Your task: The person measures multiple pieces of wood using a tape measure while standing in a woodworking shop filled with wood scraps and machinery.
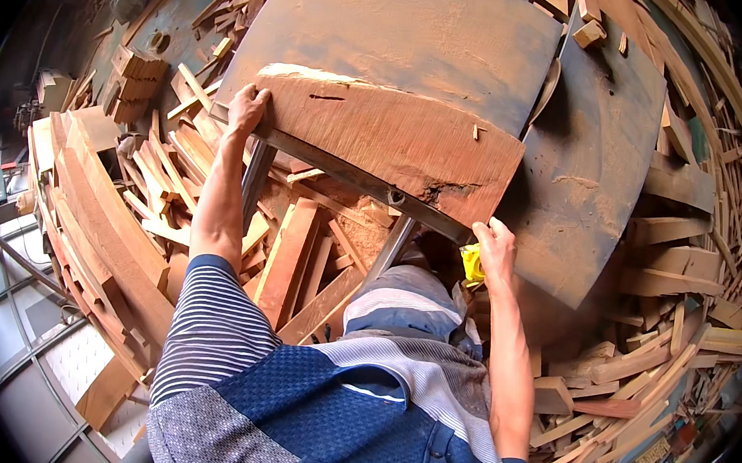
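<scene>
A wide reddish-brown wooden board point(380, 131) with a curved, pale far edge lies flat on the dusty metal machine table point(406, 32). It has a dark slit near the left and a rough, dark hollow near its right end. My left hand point(247, 110) grips the board's left end, thumb on top. At the near right corner, my right hand point(496, 250) is closed on the board, its fingertips partly hidden. A yellow object point(472, 264) shows just under that hand; whether the hand touches it I cannot tell. A small wood chip point(476, 133) rests on the board.
A second metal table surface point(583, 179) adjoins on the right, with a wood block point(589, 34) at its far end. Long curved planks point(109, 200) are stacked at left. Offcuts point(289, 260) lie under the table, and more scrap wood point(640, 379) is heaped at right.
</scene>
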A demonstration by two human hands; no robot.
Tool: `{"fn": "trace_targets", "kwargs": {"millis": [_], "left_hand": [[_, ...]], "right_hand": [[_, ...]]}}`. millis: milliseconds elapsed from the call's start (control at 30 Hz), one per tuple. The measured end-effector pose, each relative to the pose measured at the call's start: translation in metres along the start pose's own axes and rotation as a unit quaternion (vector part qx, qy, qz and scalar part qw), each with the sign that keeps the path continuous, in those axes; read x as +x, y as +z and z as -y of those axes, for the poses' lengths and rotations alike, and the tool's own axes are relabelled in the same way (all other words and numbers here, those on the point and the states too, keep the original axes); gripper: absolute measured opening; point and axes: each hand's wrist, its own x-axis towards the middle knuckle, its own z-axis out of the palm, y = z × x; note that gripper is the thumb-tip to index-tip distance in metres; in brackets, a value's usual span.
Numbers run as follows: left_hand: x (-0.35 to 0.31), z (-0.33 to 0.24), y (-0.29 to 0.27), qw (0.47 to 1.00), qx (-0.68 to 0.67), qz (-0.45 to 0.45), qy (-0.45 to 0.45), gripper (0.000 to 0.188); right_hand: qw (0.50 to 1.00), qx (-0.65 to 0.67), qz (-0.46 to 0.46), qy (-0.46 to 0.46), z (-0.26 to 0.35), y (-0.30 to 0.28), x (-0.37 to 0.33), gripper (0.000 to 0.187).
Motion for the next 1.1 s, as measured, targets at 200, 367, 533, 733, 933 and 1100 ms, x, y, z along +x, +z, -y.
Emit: {"fn": "trace_targets", "kwargs": {"millis": [200,367,533,733,933,1100], "left_hand": [[-0.038,-0.025,0.017,0.999,0.018,0.031,0.028,0.036],[-0.095,-0.075,0.049,0.994,0.019,0.087,0.056,0.041],[-0.165,-0.119,0.075,0.987,-0.025,0.128,0.099,0.024],[-0.198,-0.129,0.098,0.983,-0.024,0.089,0.157,0.025],[-0.232,-0.169,0.094,0.944,0.118,0.044,0.306,0.051],[-0.265,-0.219,0.128,0.888,0.055,0.168,0.425,0.069]], "right_hand": [[0.999,-0.015,-0.037,0.009,-0.03,-0.039,-0.007,0.035],[0.993,0.006,-0.091,0.08,-0.091,-0.102,-0.015,0.043],[0.988,0.081,-0.105,0.084,-0.12,-0.154,-0.028,0.021],[0.96,0.091,-0.228,0.132,-0.162,-0.177,-0.031,0.033],[0.968,0.103,-0.184,0.137,-0.142,-0.178,-0.033,0.028],[0.97,0.105,-0.162,0.149,-0.131,-0.171,-0.031,0.023]]}}
